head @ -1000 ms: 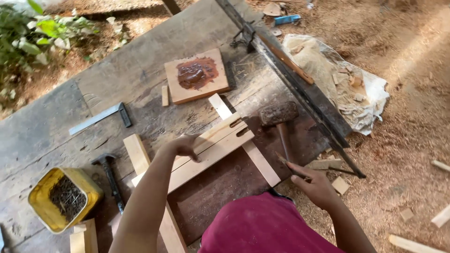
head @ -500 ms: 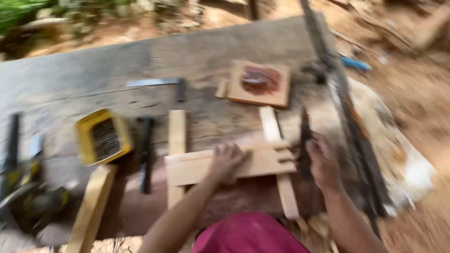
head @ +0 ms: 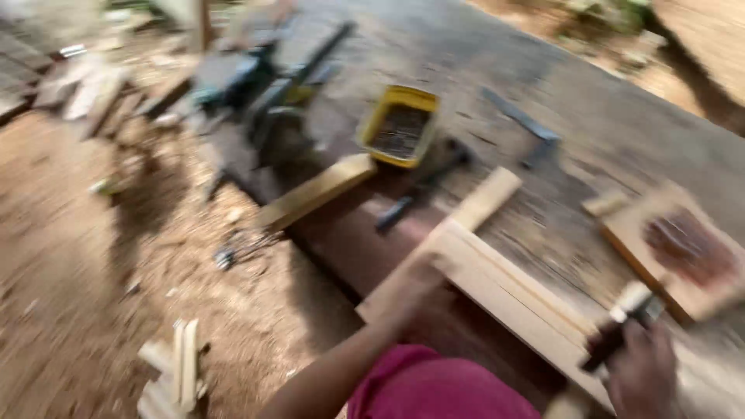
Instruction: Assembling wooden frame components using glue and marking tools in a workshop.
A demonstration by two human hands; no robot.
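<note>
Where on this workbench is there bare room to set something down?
Bare plank runs along the workbench's far side, beyond the metal square and the yellow tub. A smaller patch lies between the square and the flat board. The near edge is crowded: wooden frame, both hands, hammer.

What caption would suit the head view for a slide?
Left hand presses joined pale wooden slats on a workbench; right hand grips a dark-handled tool.

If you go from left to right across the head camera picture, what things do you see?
Wood scraps on the ground → loose plank → yellow tray of nails → hammer → metal square → stained wooden block.
</note>
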